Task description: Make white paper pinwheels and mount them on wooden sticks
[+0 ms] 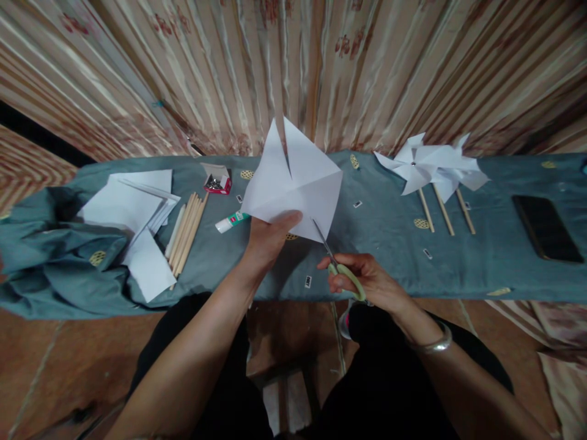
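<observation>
working remotely, i have the left hand [270, 235] pinching the white paper [302, 183] above the table [389, 263], the right hand [376, 286] holding scissors [345, 270] that point from its near corner inward.

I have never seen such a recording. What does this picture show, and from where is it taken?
No machine here: a person works bare-handed. The single picture comes from a camera worn on the head, looking forward and down. The left grip holds a white paper sheet, slit at its far corner; the right grip holds green-handled scissors at the near corner. On the teal tablecloth, at left, lie paper sheets, wooden sticks, a glue stick and an open box of small metal pieces; at right, paper pinwheels and a smartphone.
</observation>
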A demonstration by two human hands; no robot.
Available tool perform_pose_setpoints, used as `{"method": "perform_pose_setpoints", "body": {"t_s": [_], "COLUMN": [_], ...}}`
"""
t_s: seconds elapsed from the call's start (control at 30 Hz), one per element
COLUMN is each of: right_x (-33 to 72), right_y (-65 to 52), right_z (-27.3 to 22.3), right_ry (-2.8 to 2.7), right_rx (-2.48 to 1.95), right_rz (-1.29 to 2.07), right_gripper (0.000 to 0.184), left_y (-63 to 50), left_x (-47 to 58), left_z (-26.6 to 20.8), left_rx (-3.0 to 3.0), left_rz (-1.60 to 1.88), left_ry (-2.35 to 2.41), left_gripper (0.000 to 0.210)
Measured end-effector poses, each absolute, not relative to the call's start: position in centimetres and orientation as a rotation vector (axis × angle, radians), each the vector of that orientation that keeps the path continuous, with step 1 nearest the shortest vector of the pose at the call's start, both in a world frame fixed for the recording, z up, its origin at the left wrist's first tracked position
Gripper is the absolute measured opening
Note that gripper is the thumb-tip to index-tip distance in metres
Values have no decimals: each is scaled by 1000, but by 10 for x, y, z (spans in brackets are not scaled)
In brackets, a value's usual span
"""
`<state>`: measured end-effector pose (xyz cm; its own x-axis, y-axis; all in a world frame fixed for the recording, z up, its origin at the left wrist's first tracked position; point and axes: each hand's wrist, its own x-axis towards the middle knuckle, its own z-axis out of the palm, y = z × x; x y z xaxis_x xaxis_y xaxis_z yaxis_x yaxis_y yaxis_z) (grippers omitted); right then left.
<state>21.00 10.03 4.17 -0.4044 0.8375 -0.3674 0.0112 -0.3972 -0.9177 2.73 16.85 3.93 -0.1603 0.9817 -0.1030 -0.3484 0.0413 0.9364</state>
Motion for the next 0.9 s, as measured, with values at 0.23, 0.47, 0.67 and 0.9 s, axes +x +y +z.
{"method": "perform_pose_setpoints", "body": {"t_s": [0.23,0.47,0.67,0.9], "right_x": [210,210,211,209], "right_y": [100,101,102,101], "right_z": [39,42,40,40], "right_ry": [-1177,-1269,-1239,-1191], "right_rx": [-1234,-1223,-1250,-1275], "right_rz": [1880,1829,1854,1847], "right_gripper": [44,45,47,44], "left_y": [167,162,161,162], "left_x": [27,31,31,31], "left_z": [44,45,44,45], "left_rx": [830,866,880,854], "left_rz": [1397,1363,1345,1362], "left_ry": [1124,1113,1127,1122], "left_gripper": [37,45,46,42]}}
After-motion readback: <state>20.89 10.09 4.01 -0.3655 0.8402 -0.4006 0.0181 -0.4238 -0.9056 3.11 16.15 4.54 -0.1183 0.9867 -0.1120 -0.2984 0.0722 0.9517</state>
